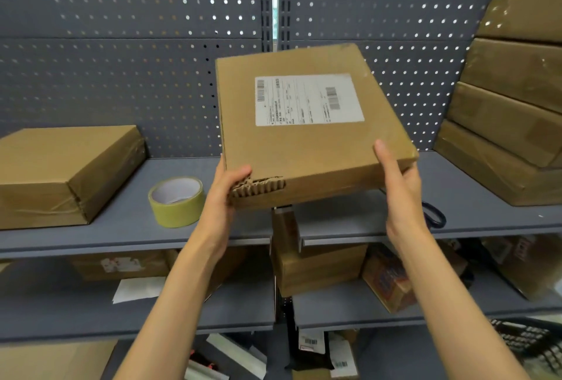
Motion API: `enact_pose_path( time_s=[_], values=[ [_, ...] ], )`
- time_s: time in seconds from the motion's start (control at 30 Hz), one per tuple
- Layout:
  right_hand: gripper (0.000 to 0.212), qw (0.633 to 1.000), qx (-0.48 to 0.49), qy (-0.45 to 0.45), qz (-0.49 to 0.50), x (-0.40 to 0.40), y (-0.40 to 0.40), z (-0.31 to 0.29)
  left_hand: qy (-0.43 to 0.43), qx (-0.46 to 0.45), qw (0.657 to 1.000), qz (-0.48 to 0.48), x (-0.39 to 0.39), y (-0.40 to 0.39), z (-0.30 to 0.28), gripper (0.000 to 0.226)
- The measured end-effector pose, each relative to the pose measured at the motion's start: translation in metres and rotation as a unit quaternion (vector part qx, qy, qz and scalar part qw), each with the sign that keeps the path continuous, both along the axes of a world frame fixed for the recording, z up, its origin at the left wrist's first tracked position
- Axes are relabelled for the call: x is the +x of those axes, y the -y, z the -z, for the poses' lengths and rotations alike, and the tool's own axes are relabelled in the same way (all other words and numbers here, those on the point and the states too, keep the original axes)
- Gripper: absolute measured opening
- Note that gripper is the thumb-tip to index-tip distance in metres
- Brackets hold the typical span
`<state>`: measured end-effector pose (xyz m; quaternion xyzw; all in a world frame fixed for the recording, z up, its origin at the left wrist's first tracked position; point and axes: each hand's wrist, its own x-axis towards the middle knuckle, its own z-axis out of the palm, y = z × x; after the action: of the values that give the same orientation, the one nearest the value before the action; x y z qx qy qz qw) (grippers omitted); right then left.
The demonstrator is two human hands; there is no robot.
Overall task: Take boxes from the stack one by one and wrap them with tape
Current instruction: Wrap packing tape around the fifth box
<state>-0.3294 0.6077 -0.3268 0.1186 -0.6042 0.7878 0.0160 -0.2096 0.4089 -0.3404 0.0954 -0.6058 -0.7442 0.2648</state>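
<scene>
A flat brown cardboard box [307, 148] with a white shipping label hangs tilted in the air above the grey shelf [133, 221]. My left hand [226, 194] grips its torn near-left corner, thumb on top. My right hand [401, 185] holds its near-right edge, thumb on the top face. A roll of yellowish tape [178, 201] stands on the shelf just left of my left hand. At the right edge a stack of several brown boxes [514, 97] leans on the shelf. A taped brown box [64, 173] lies on the shelf at the left.
Black scissors handles [435, 215] peek out on the shelf behind my right wrist. A grey pegboard wall [121, 60] backs the shelf. Lower shelves hold more cardboard boxes [322, 270], papers and labelled packets.
</scene>
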Motion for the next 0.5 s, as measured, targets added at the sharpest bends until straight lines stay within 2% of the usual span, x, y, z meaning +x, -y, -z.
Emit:
enact_pose_path(
  time_s=[0.07, 0.23, 0.33, 0.5],
  values=[
    [0.058, 1.000, 0.004, 0.012, 0.000, 0.000, 0.000, 0.010, 0.016, 0.005, 1.000, -0.003, -0.002, 0.002, 0.003, 0.077],
    [0.053, 0.998, 0.004, 0.059, 0.015, 0.000, 0.003, 0.032, 0.059, 0.022, 0.997, -0.035, -0.006, -0.002, 0.010, 0.037],
    [0.050, 0.997, 0.010, 0.077, 0.016, -0.001, 0.005, 0.037, 0.080, 0.025, 0.995, -0.051, -0.010, -0.004, 0.017, 0.030],
    [0.049, 0.995, 0.031, 0.093, 0.015, -0.006, 0.008, 0.041, 0.126, 0.038, 0.989, -0.067, -0.014, -0.003, 0.021, 0.036]
  ],
)
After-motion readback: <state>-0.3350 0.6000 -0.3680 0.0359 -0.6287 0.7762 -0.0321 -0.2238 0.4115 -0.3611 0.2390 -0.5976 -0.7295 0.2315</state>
